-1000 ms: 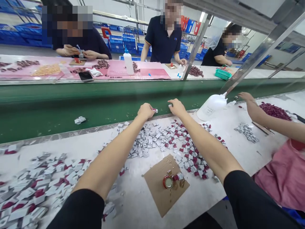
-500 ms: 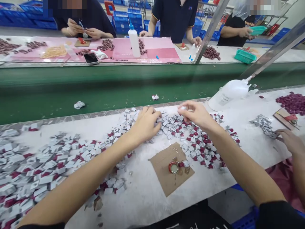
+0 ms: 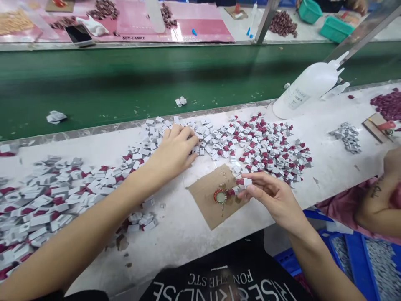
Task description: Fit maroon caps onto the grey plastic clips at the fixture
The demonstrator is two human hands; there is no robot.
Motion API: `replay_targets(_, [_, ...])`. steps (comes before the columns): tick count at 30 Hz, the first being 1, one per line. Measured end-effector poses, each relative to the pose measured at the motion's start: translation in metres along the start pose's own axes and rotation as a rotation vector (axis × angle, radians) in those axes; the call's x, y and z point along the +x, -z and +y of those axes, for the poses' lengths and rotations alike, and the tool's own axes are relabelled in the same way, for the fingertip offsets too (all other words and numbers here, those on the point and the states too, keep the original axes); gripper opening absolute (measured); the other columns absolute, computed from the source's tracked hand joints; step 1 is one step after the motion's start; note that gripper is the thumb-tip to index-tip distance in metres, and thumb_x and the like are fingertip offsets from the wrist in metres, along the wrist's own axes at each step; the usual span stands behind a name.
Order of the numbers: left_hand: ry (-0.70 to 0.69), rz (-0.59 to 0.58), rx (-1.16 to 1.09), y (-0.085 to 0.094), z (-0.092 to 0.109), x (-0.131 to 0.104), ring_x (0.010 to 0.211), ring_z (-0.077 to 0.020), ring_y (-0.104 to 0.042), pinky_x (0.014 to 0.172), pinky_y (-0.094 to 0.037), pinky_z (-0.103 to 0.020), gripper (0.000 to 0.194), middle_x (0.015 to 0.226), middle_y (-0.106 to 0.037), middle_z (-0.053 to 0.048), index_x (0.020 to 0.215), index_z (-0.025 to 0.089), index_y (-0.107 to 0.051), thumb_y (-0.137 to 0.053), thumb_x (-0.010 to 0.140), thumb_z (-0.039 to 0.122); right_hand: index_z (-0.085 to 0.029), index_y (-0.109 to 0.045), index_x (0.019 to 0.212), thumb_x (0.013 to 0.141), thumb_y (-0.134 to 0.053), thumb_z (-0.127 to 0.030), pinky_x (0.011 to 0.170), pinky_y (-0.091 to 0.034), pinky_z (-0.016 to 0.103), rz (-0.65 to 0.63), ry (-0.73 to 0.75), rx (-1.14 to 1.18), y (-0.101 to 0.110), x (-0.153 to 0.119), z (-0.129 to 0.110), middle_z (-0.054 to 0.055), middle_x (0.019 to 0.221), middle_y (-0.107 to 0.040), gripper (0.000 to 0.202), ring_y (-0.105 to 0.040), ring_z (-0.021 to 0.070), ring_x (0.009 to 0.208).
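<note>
My left hand (image 3: 175, 150) rests over the pile of small grey pieces (image 3: 216, 140). Its fingers curve loosely down onto the pieces, thumb apart from the index finger; the other fingertips are hidden. Low over the right side of a brown cardboard square (image 3: 208, 217), my right hand (image 3: 275, 198) pinches a small grey-and-dark-red piece (image 3: 247, 182) between thumb and fingers. On the cardboard lies a round bottle cap (image 3: 220, 196), pale inside with a red-and-gold rim, beside wet-looking drops. Another such piece (image 3: 232, 192) is close to the cap.
Many loose grey and dark red pieces (image 3: 46, 200) cover the table's left. A large white squeeze bottle (image 3: 307, 90) leans at the back right. Beyond the table edge runs a green belt (image 3: 125, 83). A co-worker's arm (image 3: 379, 200) is at the right, near blue crates (image 3: 355, 255).
My right hand has come from above the pile down and toward me to the cardboard, with the piece in its fingers. My left hand stays at the pile. The view has tilted down.
</note>
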State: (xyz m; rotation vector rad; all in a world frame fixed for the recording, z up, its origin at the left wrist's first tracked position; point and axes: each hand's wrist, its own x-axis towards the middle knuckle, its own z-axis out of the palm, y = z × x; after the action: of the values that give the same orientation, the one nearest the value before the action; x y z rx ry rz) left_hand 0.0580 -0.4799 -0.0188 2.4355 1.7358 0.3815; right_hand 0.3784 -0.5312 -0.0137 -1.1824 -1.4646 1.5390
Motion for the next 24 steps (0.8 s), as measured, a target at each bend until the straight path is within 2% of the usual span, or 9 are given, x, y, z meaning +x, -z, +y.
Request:
replay_targets(2, [0.001, 0.014, -0.125, 0.005, 0.006, -0.004, 0.126, -0.0424, -0.059, 0.108, -0.050, -0.059, 0.010, 0.128, -0.071, -0.016, 0.107, 0.023, -0.072, -0.069, 0.099, 0.028, -0.034, -0.093, 0.118, 0.098, -0.092, -0.041, 0.077, -0.074, 0.037, 0.081, 0.051, -0.048, -0.003, -0.008, 0.006, 0.006, 0.104, -0.089, 0.021, -0.085, 0.0234, 0.088])
replay_targets(4, [0.050, -0.002, -0.322, 0.011, 0.017, -0.011, 0.113, -0.0364, -0.066, 0.098, -0.056, -0.052, 0.013, 0.118, -0.075, -0.012, 0.110, 0.025, -0.070, -0.071, 0.100, 0.033, -0.037, -0.094, 0.115, 0.095, -0.094, -0.038, 0.080, -0.074, 0.036, 0.142, 0.110, -0.097, -0.007, -0.015, 0.012, 0.006, 0.114, -0.087, 0.020, -0.084, 0.0231, 0.097])
replay_targets(7, [0.177, -0.095, -0.677, 0.014, 0.034, -0.028, 0.083, -0.0267, -0.071, 0.071, -0.056, -0.039, 0.018, 0.096, -0.074, -0.006, 0.111, 0.027, -0.067, -0.075, 0.098, 0.037, -0.040, -0.094, 0.114, 0.094, -0.095, -0.033, 0.081, -0.074, 0.035, 0.149, 0.135, -0.106, -0.015, -0.026, 0.020, 0.005, 0.109, -0.085, 0.021, -0.082, 0.0221, 0.096])
replay_targets(10, [0.235, -0.154, -0.877, 0.005, 0.048, -0.046, 0.083, -0.0250, -0.075, 0.068, -0.057, -0.037, 0.019, 0.098, -0.074, -0.005, 0.105, 0.028, -0.061, -0.076, 0.096, 0.036, -0.036, -0.095, 0.109, 0.093, -0.096, -0.030, 0.082, -0.075, 0.037, 0.136, 0.104, -0.085, -0.025, -0.033, 0.027, 0.005, 0.106, -0.087, 0.017, -0.084, 0.0238, 0.096])
replay_targets(14, [0.263, -0.115, -0.804, -0.014, 0.061, -0.063, 0.082, -0.0226, -0.073, 0.072, -0.057, -0.038, 0.015, 0.098, -0.074, -0.005, 0.094, 0.027, -0.053, -0.067, 0.097, 0.026, -0.032, -0.094, 0.107, 0.093, -0.094, -0.030, 0.088, -0.077, 0.038, 0.124, 0.042, -0.055, -0.032, -0.035, 0.032, 0.005, 0.108, -0.090, 0.014, -0.088, 0.0243, 0.096])
replay_targets(17, [0.263, -0.111, -0.727, -0.022, 0.066, -0.070, 0.079, -0.0210, -0.069, 0.072, -0.054, -0.037, 0.016, 0.100, -0.074, -0.004, 0.093, 0.026, -0.052, -0.067, 0.097, 0.021, -0.030, -0.093, 0.106, 0.093, -0.093, -0.032, 0.089, -0.077, 0.038, 0.114, 0.016, -0.061, -0.034, -0.034, 0.032, 0.006, 0.108, -0.090, 0.013, -0.089, 0.0254, 0.097])
replay_targets(21, [0.255, -0.091, -0.548, -0.023, 0.070, -0.077, 0.089, -0.0245, -0.071, 0.078, -0.053, -0.039, 0.012, 0.100, -0.073, -0.005, 0.098, 0.024, -0.056, -0.063, 0.102, 0.016, -0.028, -0.092, 0.103, 0.093, -0.092, -0.033, 0.089, -0.077, 0.038, 0.106, -0.014, -0.082, -0.035, -0.033, 0.029, 0.006, 0.105, -0.090, 0.011, -0.089, 0.0257, 0.096])
replay_targets(24, [0.187, -0.092, -0.458, -0.023, 0.072, -0.077, 0.102, -0.0279, -0.072, 0.085, -0.056, -0.041, 0.013, 0.109, -0.073, -0.008, 0.112, 0.023, -0.064, -0.064, 0.103, 0.013, -0.028, -0.091, 0.103, 0.093, -0.092, -0.035, 0.088, -0.077, 0.038, 0.114, -0.018, -0.072, -0.035, -0.035, 0.030, 0.005, 0.103, -0.090, 0.012, -0.089, 0.0256, 0.095])
